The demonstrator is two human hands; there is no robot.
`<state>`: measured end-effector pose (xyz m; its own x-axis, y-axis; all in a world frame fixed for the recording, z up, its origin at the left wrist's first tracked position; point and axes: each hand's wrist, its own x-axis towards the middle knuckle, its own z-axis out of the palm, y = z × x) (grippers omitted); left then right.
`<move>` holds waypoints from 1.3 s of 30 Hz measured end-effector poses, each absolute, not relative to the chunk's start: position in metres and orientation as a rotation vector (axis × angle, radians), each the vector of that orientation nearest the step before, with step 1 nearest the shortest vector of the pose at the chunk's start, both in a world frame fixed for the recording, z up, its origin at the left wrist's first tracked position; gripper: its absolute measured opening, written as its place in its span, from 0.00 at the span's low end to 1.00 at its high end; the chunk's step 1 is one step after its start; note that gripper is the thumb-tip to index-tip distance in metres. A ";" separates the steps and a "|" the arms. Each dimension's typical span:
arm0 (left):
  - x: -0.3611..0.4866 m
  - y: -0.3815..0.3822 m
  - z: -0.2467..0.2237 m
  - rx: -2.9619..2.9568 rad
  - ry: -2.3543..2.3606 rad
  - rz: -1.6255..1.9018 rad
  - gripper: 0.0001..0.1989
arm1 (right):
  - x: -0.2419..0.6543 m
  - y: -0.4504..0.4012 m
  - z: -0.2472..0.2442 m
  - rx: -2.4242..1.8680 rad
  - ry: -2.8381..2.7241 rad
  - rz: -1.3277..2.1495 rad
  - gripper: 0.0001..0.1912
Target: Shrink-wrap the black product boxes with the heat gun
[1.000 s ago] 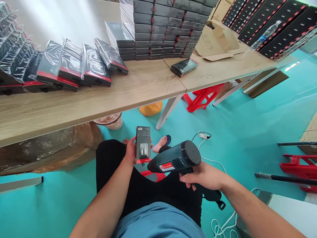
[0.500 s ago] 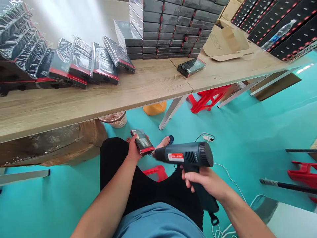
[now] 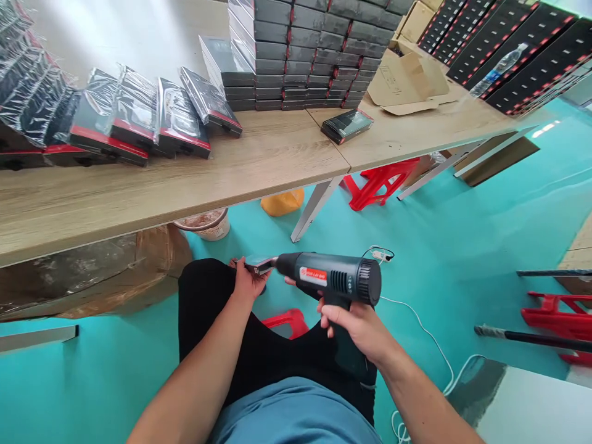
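Gripping a heat gun (image 3: pixel 335 279), the right hand (image 3: pixel 356 324) aimed at the wrapped box (image 3: pixel 257 265) clasped by the left hand (image 3: pixel 247 282), shrinking apparently mid-way.

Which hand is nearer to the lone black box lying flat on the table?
Left. The left hand holds a small box below the table edge, more nearly under the lone black box; the right hand grips the heat gun lower down.

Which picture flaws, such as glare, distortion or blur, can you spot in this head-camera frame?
Head view: glare whitens the wall and glints off the wrapped boxes; wide-angle distortion bows the table edge; the small box in the left hand looks slightly blurred.
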<state>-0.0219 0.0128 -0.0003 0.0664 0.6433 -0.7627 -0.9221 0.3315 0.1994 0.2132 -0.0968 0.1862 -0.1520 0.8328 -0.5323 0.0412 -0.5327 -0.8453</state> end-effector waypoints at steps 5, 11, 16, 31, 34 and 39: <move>-0.025 0.012 0.008 -0.360 0.863 1.231 0.17 | 0.231 -0.095 0.186 -1.612 -0.731 1.702 0.21; -0.023 0.012 0.010 -0.314 0.845 1.295 0.18 | 0.256 -0.115 0.198 -1.576 -0.565 1.815 0.22; -0.024 0.012 0.004 -0.312 0.832 1.267 0.18 | 0.252 -0.117 0.194 -1.548 -0.599 1.824 0.22; -0.031 0.010 -0.001 -0.274 0.884 1.185 0.18 | 0.256 -0.111 0.196 -1.634 -0.755 1.827 0.22; -0.029 0.012 -0.003 -0.251 0.891 1.201 0.16 | 0.260 -0.115 0.199 -1.653 -0.936 1.902 0.20; -0.026 0.010 -0.003 -0.235 0.891 1.213 0.13 | 0.254 -0.115 0.193 -1.662 -0.976 1.825 0.19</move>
